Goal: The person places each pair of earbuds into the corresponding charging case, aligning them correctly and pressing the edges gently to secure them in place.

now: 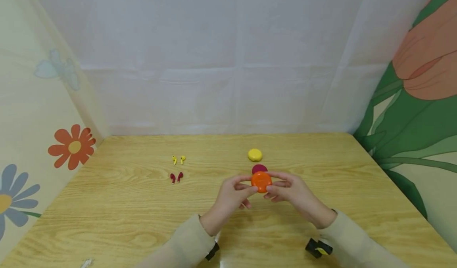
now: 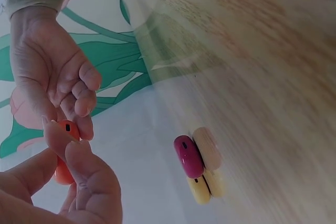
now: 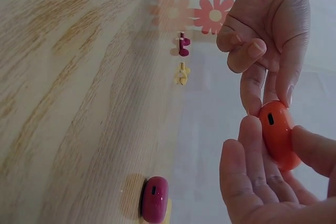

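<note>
Above the table, forward of the person and to the right of the table's centre, an orange earbud charging case is suspended between two bare hands. The left hand pinches the left edge of the case between thumb and forefinger. The right hand pinches the right edge in the same manner. Each grip is narrow and loaded with the case; the remaining fingers are bent below it. In the right wrist view, a small dark port is visible on the side of the case.

Behind the orange case, as seen from the head, a magenta charging case rests on the table, partly hidden by it. A yellow charging case rests farther back, near the magenta one.

To the left, well apart from the hands, two pairs of earbuds lie on the table: yellow earbuds at the rear and dark red earbuds in front of them.

A pale sheet bounds the rear of the table. Floral panels flank it: a red flower at left, a large tulip at right.
</note>
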Demonstrator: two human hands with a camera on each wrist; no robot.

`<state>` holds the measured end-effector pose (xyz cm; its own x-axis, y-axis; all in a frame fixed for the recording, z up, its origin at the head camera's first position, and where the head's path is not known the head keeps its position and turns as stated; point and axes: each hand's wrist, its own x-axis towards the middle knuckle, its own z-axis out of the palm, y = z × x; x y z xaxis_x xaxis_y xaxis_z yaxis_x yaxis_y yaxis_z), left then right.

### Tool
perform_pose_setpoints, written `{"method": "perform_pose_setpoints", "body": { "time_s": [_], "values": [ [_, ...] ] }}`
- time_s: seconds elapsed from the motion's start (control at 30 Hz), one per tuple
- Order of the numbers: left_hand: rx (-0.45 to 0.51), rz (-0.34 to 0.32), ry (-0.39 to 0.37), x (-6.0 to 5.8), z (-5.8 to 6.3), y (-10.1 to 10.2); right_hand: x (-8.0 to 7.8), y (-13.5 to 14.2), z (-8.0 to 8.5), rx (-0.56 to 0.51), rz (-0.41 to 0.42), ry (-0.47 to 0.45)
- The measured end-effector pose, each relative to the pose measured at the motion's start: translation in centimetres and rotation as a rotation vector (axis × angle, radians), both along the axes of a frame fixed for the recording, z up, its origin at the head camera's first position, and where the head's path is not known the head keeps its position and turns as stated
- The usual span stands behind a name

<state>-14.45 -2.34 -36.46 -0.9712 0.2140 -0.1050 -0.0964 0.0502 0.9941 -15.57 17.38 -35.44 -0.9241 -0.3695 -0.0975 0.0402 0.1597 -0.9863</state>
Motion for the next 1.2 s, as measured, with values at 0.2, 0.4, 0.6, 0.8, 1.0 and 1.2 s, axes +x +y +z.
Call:
{"method": "perform_pose_setpoints", "body": {
  "time_s": [0.2,0.4,0.6,0.8,1.0,1.2],
  "values": [
    [0.001,-0.005,-0.018,0.0,0.0,0.2,0.1,0.2,0.1,0.011,-0.008,-0.01],
    [0.014,-0.012,-0.037,-0.1,-0.2,0.4,0.1,0.5,0.0,0.016,-0.001,-0.014],
    [0.036,-0.021,-0.071,-0.3,-0.5,0.9,0.3,1.0,0.0,0.035,0.001,-0.024],
    [0.038,-0.029,-0.108,-0.3,-0.7,1.5,0.3,1.5,0.0,0.059,0.003,-0.034],
    [0.04,-0.025,-0.127,-0.3,-0.8,2.0,0.3,2.0,-0.1,0.058,0.02,-0.034],
    [0.043,-0.038,-0.136,-0.4,-0.9,2.3,0.4,2.5,-0.2,0.06,0.028,-0.053]
  ]
}}
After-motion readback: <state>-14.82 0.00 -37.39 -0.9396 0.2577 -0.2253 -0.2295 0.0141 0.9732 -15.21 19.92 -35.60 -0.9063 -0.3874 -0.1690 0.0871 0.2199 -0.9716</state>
